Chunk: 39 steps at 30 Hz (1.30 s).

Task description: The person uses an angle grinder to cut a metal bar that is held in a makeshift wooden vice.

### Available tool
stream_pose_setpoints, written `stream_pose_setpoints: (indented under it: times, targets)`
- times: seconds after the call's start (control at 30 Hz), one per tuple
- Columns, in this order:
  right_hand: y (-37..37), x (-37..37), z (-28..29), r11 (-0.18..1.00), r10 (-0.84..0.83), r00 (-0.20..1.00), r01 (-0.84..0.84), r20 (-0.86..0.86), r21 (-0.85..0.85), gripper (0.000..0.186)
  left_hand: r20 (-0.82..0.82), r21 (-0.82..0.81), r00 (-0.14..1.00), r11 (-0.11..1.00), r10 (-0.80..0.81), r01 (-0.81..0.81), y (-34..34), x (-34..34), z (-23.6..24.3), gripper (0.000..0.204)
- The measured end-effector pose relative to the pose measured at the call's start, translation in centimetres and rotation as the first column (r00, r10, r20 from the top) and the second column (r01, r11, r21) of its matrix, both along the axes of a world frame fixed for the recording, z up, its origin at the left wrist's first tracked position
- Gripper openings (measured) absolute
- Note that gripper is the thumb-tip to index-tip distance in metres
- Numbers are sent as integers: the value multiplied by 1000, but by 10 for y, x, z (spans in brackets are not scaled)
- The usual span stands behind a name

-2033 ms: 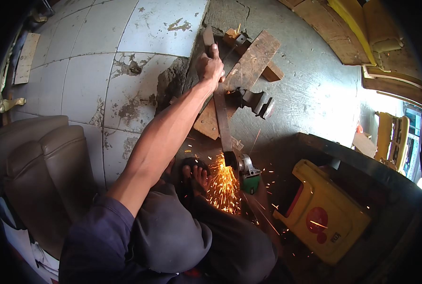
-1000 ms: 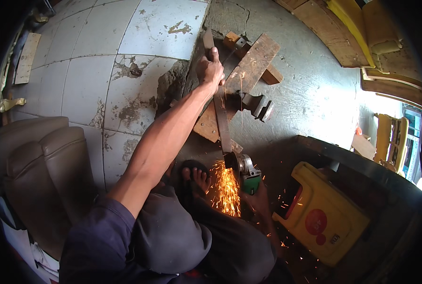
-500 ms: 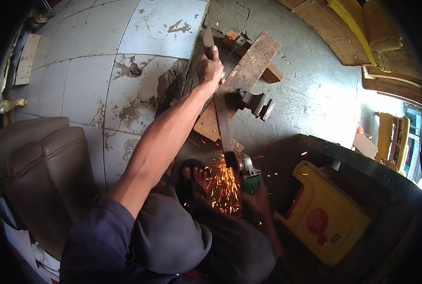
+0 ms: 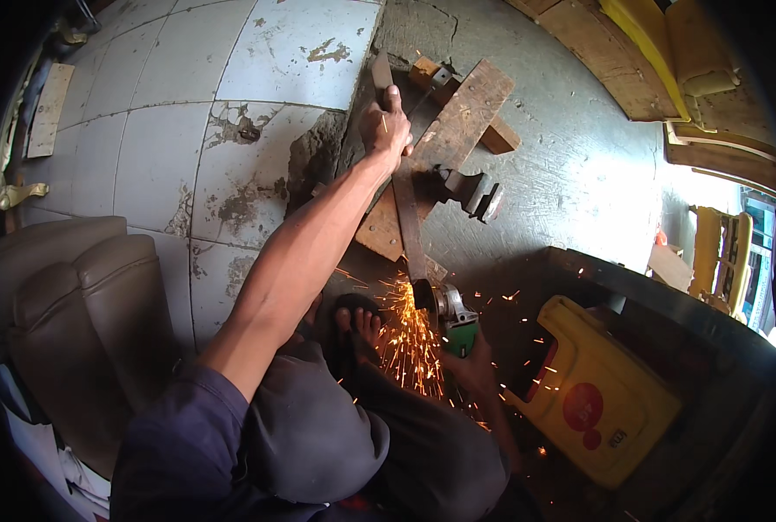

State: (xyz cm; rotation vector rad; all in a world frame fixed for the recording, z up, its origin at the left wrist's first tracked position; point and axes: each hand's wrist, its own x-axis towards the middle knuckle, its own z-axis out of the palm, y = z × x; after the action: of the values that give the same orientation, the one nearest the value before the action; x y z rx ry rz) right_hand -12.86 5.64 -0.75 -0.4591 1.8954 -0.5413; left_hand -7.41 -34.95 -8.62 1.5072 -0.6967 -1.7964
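My left hand (image 4: 386, 130) is wrapped round a long flat metal bar (image 4: 410, 226), pressing it over a low wooden bench (image 4: 459, 117). The bar's far end sticks out past my thumb. At its near end, my right hand (image 4: 473, 370) grips a green angle grinder (image 4: 459, 335), my fingers partly hidden in shadow. The grinder's head meets the bar's tip, and a spray of orange sparks (image 4: 414, 344) falls from there toward me. A metal vise (image 4: 470, 191) is mounted at the bench's right side, close to the bar.
My bare foot (image 4: 363, 324) in a dark sandal is right beside the sparks. A yellow plastic stool (image 4: 605, 391) lies to the right. Brown padded cushions (image 4: 92, 322) stand at the left, wooden furniture (image 4: 622, 61) at the far right. Tiled floor (image 4: 157, 165) borders concrete.
The spark spray has widened, with more sparks flying to the right over the yellow stool. Both hands, the bar and the grinder stay in nearly the same place.
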Motion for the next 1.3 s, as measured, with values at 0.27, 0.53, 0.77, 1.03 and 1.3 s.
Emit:
stream_pose_setpoints:
  times: [0.27, 0.53, 0.77, 1.03, 1.3]
  targets:
    - [-1, 2, -1, 991, -90, 993, 97, 80, -96, 64, 12, 24, 1000, 1000, 12, -13, -3, 0, 2, 48]
    - [-10, 1, 11, 999, -21, 1000, 22, 10, -49, 66, 17, 2, 1000, 1000, -8, 8, 1, -2, 3, 54]
    - [-5, -1, -3, 992, -25, 999, 28, 24, -125, 67, 52, 6, 998, 999, 31, -32, -2, -2, -2, 46]
    - [-7, -2, 8, 998, 11, 1000, -12, -4, -67, 69, 66, 2, 998, 1000, -6, 6, 0, -3, -3, 57]
    - [-2, 1, -7, 991, 7, 998, -15, -63, -131, 70, -88, 82, 996, 997, 8, -1, -8, 4, -17, 52]
